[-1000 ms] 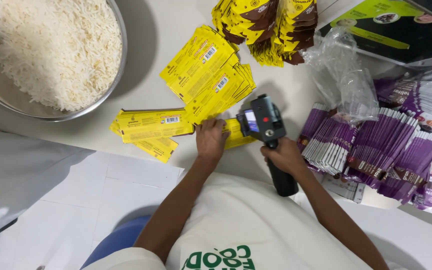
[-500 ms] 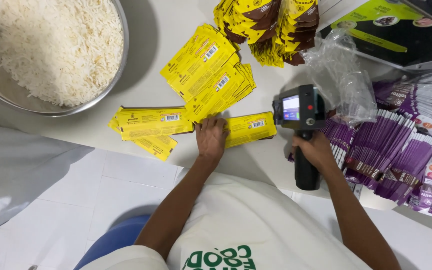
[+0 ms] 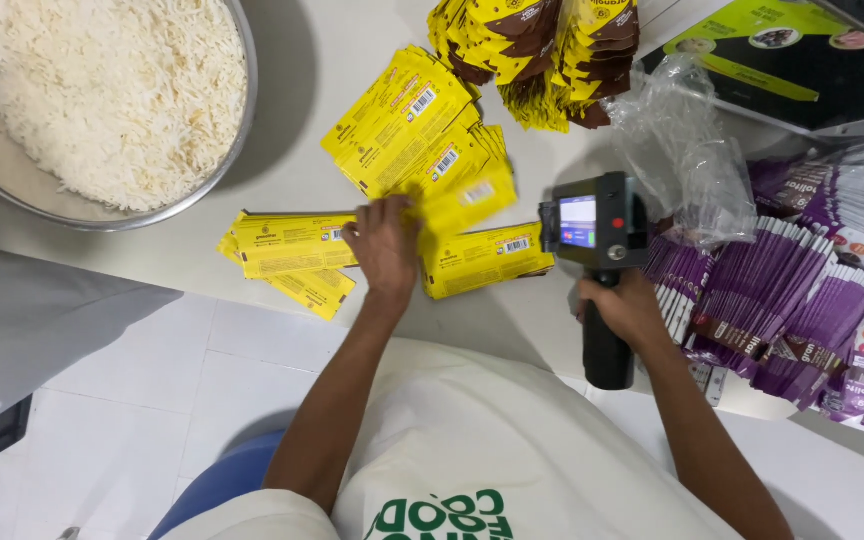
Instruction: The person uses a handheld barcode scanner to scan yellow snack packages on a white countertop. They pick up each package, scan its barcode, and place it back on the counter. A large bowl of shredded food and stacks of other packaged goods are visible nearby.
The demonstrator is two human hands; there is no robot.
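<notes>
L hand point(image 3: 384, 245) flat on yellow pouches point(image 3: 407, 125) spread on worktop point(image 3: 292, 60), fingers loose, nothing clamped. R hand point(image 3: 630, 308) grip closed on black handheld printer point(image 3: 597, 222), held upright just right of the nearest pouch. Rice bowl point(image 3: 237, 150) far left; purple sachets point(image 3: 772, 300) at right of my view.

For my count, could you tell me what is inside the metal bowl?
The bowl holds white rice, heaped nearly to the rim. Anything beneath the rice is covered.
</notes>
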